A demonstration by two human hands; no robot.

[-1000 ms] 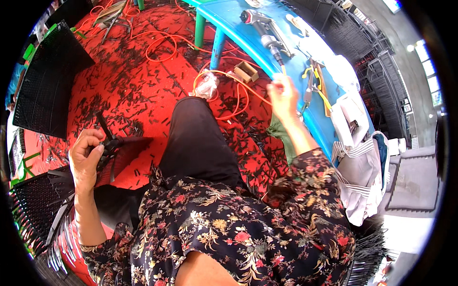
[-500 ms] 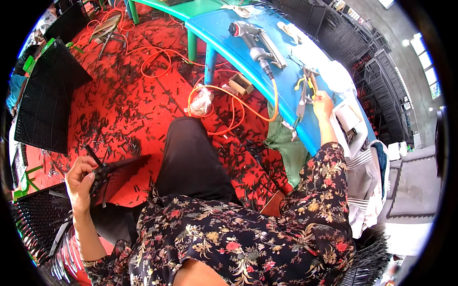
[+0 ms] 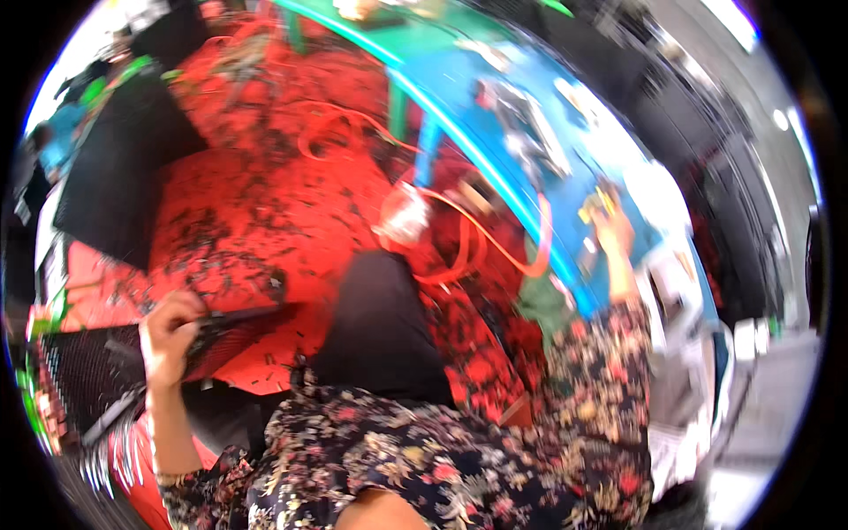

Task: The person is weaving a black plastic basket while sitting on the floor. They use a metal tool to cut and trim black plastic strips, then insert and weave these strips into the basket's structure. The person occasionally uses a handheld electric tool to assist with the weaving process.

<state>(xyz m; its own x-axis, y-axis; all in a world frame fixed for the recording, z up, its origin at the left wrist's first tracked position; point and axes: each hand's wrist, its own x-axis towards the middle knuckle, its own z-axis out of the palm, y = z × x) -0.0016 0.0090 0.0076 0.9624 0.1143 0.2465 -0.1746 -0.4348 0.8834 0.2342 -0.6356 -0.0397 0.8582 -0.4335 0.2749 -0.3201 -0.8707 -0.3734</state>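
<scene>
Motion blurs the whole head view. My left hand [image 3: 170, 340] is at the left, its fingers closed at the upper corner of a black woven panel [image 3: 228, 340]. The exact grip there is smeared. On the right, my right hand [image 3: 616, 237] reaches over the blue table [image 3: 495, 132], fingers closed about a yellow-handled hand tool [image 3: 596, 207] that looks like pliers. Its jaws are too blurred to make out. Farther up the table lies a grey air-powered tool [image 3: 526, 128], joined to an orange hose [image 3: 495, 243].
Black scraps litter the red floor [image 3: 265, 208]. A larger black panel [image 3: 128, 168] stands at the far left. Near the table legs lie a clear plastic bag [image 3: 405, 214] and a small carton [image 3: 477, 196]. White cloth [image 3: 676, 389] hangs at the right; dark stacked panels [image 3: 671, 115] stand behind the table.
The view has swung, so the scene sits lower and farther right, and is blurred. My right hand now wraps closer round the yellow handles; my left hand stays at the panel.
</scene>
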